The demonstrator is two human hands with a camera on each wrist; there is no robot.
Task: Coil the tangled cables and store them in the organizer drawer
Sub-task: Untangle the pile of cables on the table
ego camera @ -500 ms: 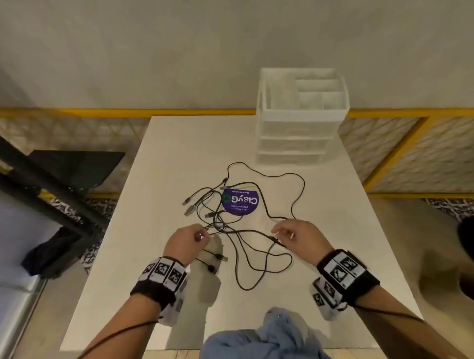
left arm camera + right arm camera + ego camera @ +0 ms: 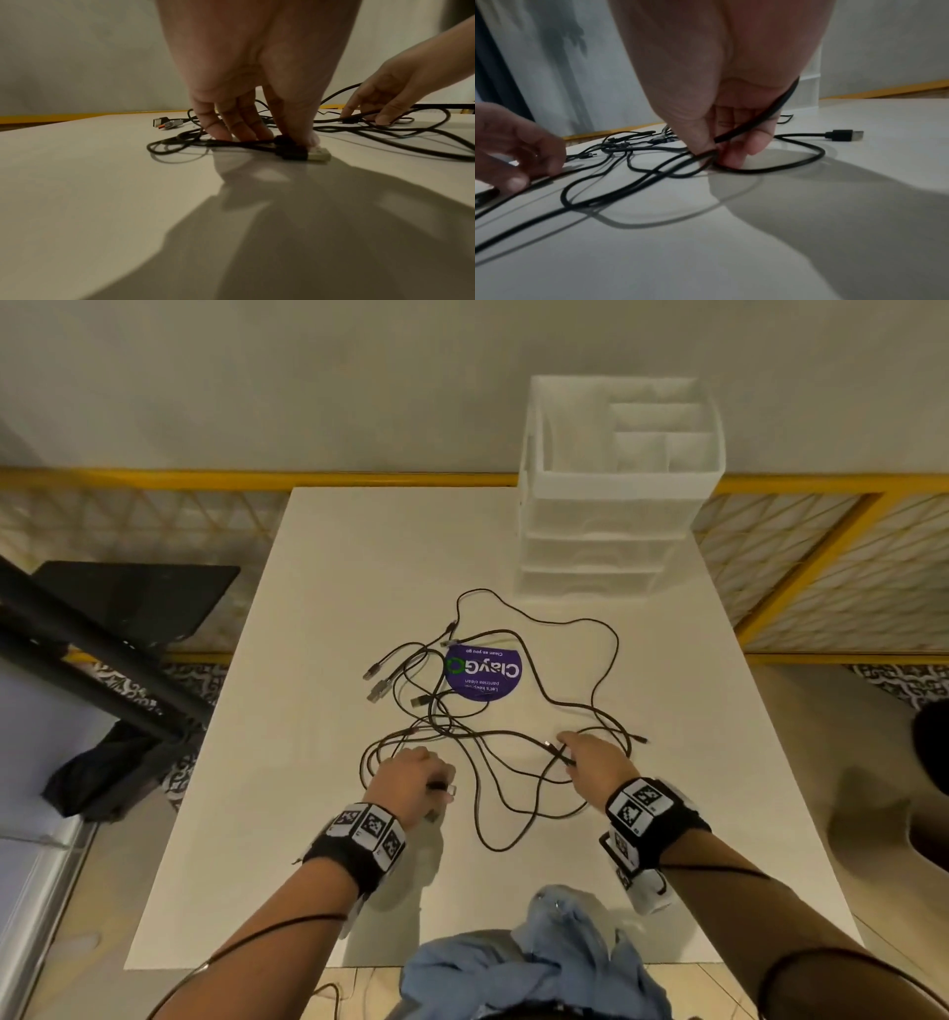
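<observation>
A white rectangular surface (image 2: pixel 308 814) stands against a pale wall, with a yellow-framed lattice railing (image 2: pixel 801 567) behind and beside it and a dark stand (image 2: pixel 118 608) off to the left. At the far right of the surface sits the white organizer (image 2: pixel 606 521), its stacked drawers closed and its open top split into compartments. The tangled black cables (image 2: pixel 488 737) sprawl across the middle, several plug ends loose toward the left. Partly under the loops lies a round purple sticker (image 2: pixel 482 672), printed upside down from the head view: "ClayGO", "Clean as you go", and a smaller line about keeping pantries clean. A blue cloth (image 2: pixel 534 963) bunches at the near edge. The left hand (image 2: pixel 411 778) presses fingertips and thumb down on a cable beside a black plug (image 2: pixel 293 150). The right hand (image 2: pixel 590 760) pinches a cable strand between thumb and fingers.
</observation>
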